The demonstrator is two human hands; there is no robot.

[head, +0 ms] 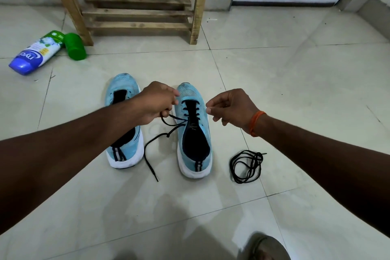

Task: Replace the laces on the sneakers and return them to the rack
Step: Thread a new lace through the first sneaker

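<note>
Left sneaker (pixel 123 84) sits unlaced mid-floor. Your left hand (pixel 157 101) grips the lace (pixel 167 134) threaded in the right sneaker (pixel 191 95). Your right hand (pixel 230 107) has fingertips pinched together, nothing seen between them. Pull from one side only and the lace will likely slip its eyelets. Count: two sneakers, two laces (spare lace (pixel 253 160) coiled rightward), one rack (pixel 137 12).

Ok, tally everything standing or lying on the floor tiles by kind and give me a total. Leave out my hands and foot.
Light blue sneakers with white soles: 2, the unlaced sneaker and the part-laced sneaker
Black shoelaces: 2, the threaded lace and the coiled lace
White and blue plastic bottle: 1
Green plastic container: 1
Wooden slatted rack: 1
Total: 7
</note>
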